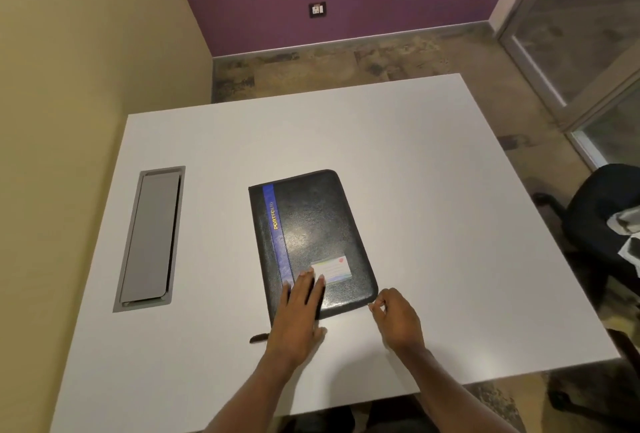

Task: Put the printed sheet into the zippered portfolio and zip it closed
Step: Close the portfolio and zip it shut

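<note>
A black zippered portfolio [311, 224] with a blue stripe and the yellow word PORTFOLIO lies closed on the white table [433, 190]. A small white label [334, 271] sits on its cover near the front. My left hand [299, 315] rests flat on the portfolio's near left corner, fingers spread. At the near right corner, my right hand [394, 318] pinches the zipper pull [371, 305] between thumb and fingers. No printed sheet is visible.
A grey cable-hatch lid [149, 238] is set into the table at the left. A small dark object [258, 338] lies by my left wrist. A black office chair [602, 224] with cloth on it stands at the right.
</note>
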